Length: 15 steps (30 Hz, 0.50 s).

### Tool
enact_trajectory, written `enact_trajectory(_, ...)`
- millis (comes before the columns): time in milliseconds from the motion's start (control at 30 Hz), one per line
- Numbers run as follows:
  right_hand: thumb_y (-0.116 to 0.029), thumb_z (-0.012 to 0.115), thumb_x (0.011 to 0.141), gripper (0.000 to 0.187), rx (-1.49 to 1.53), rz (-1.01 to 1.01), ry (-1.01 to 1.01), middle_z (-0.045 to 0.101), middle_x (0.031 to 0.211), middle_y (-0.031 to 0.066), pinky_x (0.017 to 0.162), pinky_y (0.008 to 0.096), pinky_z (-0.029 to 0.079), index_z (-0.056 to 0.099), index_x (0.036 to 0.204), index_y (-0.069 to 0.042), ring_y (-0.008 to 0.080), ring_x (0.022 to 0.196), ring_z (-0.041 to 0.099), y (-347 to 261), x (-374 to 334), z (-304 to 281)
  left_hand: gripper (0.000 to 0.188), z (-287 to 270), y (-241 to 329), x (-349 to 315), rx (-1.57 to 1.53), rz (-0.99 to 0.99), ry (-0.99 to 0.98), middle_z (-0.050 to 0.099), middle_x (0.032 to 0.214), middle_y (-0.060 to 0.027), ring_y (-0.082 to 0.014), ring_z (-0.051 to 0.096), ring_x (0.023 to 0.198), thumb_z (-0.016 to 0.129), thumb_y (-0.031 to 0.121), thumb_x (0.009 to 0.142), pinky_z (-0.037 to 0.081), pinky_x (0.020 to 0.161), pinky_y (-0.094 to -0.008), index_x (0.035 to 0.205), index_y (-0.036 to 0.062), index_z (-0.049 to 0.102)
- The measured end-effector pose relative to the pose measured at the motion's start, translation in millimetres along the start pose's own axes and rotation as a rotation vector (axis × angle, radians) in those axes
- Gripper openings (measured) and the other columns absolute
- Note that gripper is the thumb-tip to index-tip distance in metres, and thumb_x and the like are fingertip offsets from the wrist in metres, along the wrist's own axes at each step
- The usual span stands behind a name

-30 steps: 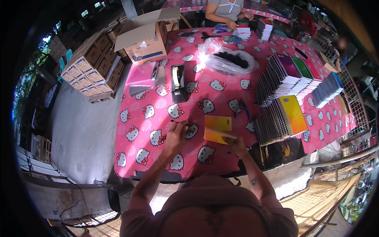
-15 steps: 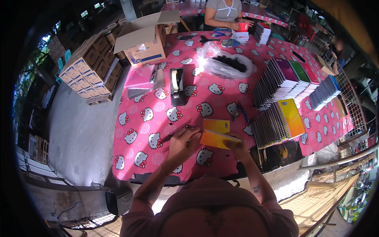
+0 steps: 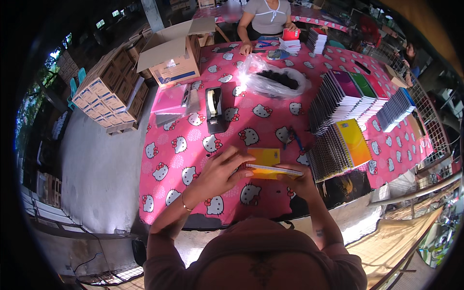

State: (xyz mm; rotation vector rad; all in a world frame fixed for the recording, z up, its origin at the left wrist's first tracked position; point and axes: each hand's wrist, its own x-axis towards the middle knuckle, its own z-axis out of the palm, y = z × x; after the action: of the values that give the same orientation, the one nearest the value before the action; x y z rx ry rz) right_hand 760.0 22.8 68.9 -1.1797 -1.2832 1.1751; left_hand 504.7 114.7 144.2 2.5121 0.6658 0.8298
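Observation:
My right hand (image 3: 300, 182) grips the right end of a thin notebook (image 3: 276, 168), tilted so that its white page edge faces up. At the notebook's other end, the thumb and fingers of my left hand (image 3: 222, 170) close around the edge; what lies under the palm is hidden. Beneath and just beyond it, a yellow notebook (image 3: 265, 155) lies on the pink patterned tablecloth (image 3: 227, 145). Blue-handled pliers (image 3: 296, 139) rest to the right. Beside them stands a stack of yellow spiral notebooks (image 3: 355, 145).
A black tape dispenser (image 3: 215, 111), pink sheets (image 3: 170, 99) and an open carton (image 3: 176, 63) occupy the left side. A plastic bag of black coils (image 3: 278, 79) lies farther back. Notebook stacks (image 3: 345, 99) fill the right. Across the table, a person (image 3: 268, 19) handles a red notebook.
My left hand has moved up and its fingers now meet the notebook's left end. The notebook has turned more edge-on. Dark coils seen left of the hand no longer show.

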Motion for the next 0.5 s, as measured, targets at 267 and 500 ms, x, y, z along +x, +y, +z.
enact_trajectory(267,-0.011,0.065,0.094,0.031,-0.088,-0.187,-0.020,0.073,0.103,0.0029,0.075,0.0256,0.054,0.066,0.125,-0.004,0.0059,0.083,0.063,-14.1,2.8,2.1,0.021,-0.2,-3.0,11.1,0.024,-0.025,-0.049,0.060,0.092,-0.0117,-0.0270,0.060,0.069,0.068,0.016,0.091,0.049,0.062,-0.0363,0.106,0.0026,0.065)
enact_trajectory(500,-0.014,0.064,0.096,0.031,-0.168,-0.238,0.136,0.073,0.092,0.0027,0.068,0.0234,0.052,0.065,0.125,-0.002,0.0035,0.078,0.061,-38.1,-1.6,10.2,0.066,30.6,13.3,20.1,0.534,-0.016,0.040,0.044,0.138,-0.0288,-0.0466,0.039,0.131,0.047,0.049,0.099,0.026,0.106,-0.0630,0.135,-0.0059,0.045)
